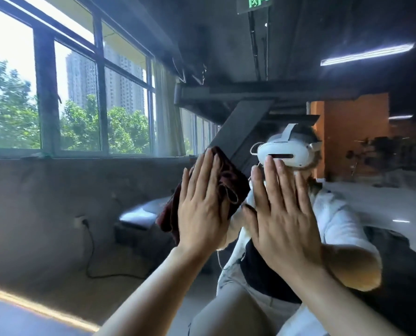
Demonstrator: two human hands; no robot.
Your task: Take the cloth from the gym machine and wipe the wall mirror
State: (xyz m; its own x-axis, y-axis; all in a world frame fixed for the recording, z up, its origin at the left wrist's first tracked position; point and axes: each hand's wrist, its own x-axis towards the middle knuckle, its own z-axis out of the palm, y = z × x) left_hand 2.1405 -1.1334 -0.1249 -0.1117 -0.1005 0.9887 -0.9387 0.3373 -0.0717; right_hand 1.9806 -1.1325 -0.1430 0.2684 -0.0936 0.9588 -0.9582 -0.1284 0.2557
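Wiping is the step in hand: the cloth (228, 183), a dark maroon rag, is already off the gym machine and pressed flat against the wall mirror (56, 202) under the left hand (202, 209), whose fingers lie straight and close together, pushing the fabric onto the glass rather than curling round it. The right hand (282, 214) sits just beside it, palm to the mirror with fingers straight and slightly spread, holding nothing; it seems to brace. The cloth bunches out to the left of and above the palm, so the next move, as I judge it, calls for steady flat pressure and a broad sweep across the glass, taking care that the loose folds do not slip from beneath the palm. In the reflection a person wearing a white headset (284, 154) and a pale shirt faces the viewer, partly hidden behind both hands. Reflected windows (85, 100) with trees and tower blocks fill the left, a dark staircase (245, 122) runs overhead, an orange wall (355, 132) stands at the right, and a cable (90, 251) hangs from a wall socket. Nothing appears to block the sweep except the bracing hand itself.
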